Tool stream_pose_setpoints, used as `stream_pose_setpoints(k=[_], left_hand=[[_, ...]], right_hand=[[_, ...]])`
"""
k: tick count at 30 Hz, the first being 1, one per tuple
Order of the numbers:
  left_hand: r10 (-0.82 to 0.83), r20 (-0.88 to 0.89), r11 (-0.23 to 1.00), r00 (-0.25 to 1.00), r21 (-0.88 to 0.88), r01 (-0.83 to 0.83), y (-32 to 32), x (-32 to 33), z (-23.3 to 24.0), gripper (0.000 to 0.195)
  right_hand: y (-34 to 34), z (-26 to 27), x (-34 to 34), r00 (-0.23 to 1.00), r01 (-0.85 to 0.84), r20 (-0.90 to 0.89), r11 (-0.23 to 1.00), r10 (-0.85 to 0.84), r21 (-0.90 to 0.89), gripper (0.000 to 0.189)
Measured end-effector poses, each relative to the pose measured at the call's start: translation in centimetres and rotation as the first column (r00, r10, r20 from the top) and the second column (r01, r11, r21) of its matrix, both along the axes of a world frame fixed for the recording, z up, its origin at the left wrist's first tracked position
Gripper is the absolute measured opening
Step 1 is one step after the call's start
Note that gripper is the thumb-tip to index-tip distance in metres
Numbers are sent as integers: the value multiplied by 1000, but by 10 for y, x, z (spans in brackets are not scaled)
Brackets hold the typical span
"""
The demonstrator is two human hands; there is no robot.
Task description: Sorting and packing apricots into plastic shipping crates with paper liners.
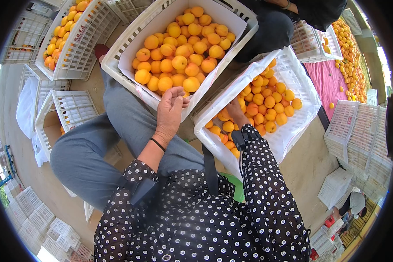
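Observation:
Ahead of me a white plastic crate (108, 62), lined with white paper, holds a heap of orange-yellow apricots (179, 62). My left hand (171, 109) is over its near edge, fingers loosely curled, with no fruit visible in the palm. An apricot shows just behind the fingertips. To the right stands a second white crate (309, 98) with a white liner, tilted in view and partly filled with apricots (269, 101). My right hand (236, 111) reaches down into it among the fruit; its fingers are largely hidden, so I cannot tell what they grip.
Another apricot-filled crate (82, 42) stands at the upper left, above more crates (75, 106). A person's dark-clothed knee (265, 36) is close beyond the right crate. Loose apricots (350, 65) lie by a pink cloth (324, 80); stacked crates (357, 131) stand at right.

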State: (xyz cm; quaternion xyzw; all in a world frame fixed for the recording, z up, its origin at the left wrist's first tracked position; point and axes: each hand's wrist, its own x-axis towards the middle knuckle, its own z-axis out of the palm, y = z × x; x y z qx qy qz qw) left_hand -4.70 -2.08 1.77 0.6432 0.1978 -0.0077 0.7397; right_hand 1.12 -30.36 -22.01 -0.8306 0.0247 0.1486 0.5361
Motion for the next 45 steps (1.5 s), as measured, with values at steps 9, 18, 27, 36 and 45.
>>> stream_pose_setpoints(k=[9,18,27,36,45], left_hand=[[79,-195,733,978,-654,-190,11,22,8,37],[176,-147,522,973,-824,-219,35,27,18,56],[-87,30,993,996,-72,89,2,20,-7,46],[-380,97,604,920,780,167,-25,16,1,39],[-401,9,464,916,865,194,-28,15,1,37]], right_hand=[[53,284,-10,793,434,-548,384,266,815,59],[143,322,15,832,185,-490,701,261,688,40],[20,186,-18,839,231,-541,939,-59,256,26],[79,68,-42,755,-259,-653,942,59,-214,61],[68,78,-49,652,158,-749,987,-117,-16,47]])
